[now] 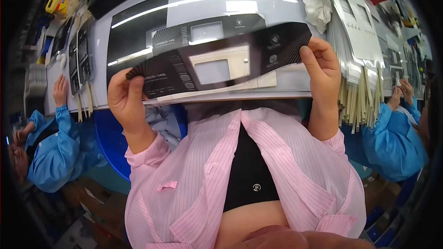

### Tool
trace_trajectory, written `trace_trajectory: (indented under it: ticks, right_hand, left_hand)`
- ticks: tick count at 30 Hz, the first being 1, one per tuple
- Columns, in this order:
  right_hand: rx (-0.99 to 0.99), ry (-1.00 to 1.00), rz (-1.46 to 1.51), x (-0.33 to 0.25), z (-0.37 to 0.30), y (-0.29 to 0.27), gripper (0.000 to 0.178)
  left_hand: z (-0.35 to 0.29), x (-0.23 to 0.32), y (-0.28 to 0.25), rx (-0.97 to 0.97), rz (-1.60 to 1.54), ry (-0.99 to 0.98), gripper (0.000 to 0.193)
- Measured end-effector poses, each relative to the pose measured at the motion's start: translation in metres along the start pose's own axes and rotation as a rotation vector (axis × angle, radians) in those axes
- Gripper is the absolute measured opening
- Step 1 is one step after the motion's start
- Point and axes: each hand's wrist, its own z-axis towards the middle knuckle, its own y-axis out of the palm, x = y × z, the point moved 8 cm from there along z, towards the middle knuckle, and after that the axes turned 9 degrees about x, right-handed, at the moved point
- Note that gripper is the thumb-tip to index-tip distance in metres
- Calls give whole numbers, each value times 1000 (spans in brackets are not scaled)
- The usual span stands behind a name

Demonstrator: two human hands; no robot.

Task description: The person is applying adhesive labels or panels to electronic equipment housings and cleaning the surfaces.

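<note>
A long black printed panel overlay (258, 53) with a see-through window is held stretched and slightly bowed above the table. My left hand (128, 99) pinches its left end between thumb and fingers. The upper right corner is gripped by my right hand (324, 67), thumb in front and fingers behind. Partly covered by the held piece, a similar black overlay (251, 20) lies on the table beyond. To its left rests a plain dark sheet (140, 16).
The white table (198, 0) spans the front. At right lies a stack of panel sheets (353, 32) with pale strips (362, 94) hanging over the edge. A blue bin (115, 133) stands below my left forearm. People in blue sleeves (57, 152) work on both sides.
</note>
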Motion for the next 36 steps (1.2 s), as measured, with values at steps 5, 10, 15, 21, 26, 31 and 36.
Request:
trace_trajectory:
  ticks: [5,10,15,21,26,31,36]
  right_hand:
    - [124,91,79,6,1,3,22]
    - [159,156,88,20,-7,0,25]
    - [56,205,21,25,-11,4,21]
    - [-200,-95,-512,11,-6,8,6]
    - [-262,-78,-595,17,-10,9,10]
    - [-308,-121,-634,20,-9,8,11]
    - [-324,-190,-725,20,-12,9,10]
  left_hand:
    - [-3,-27,9,-122,-168,-288,31]
    - [-14,-44,1,-92,-167,-367,26]
    - [-11,-39,-2,39,26,-364,9]
    - [-10,-46,-12,-157,242,-382,10]
    - [-10,-49,-8,-380,363,-241,13]
    - [-14,-57,-12,-418,396,-251,6]
    - [-15,-70,-22,-416,375,-386,16]
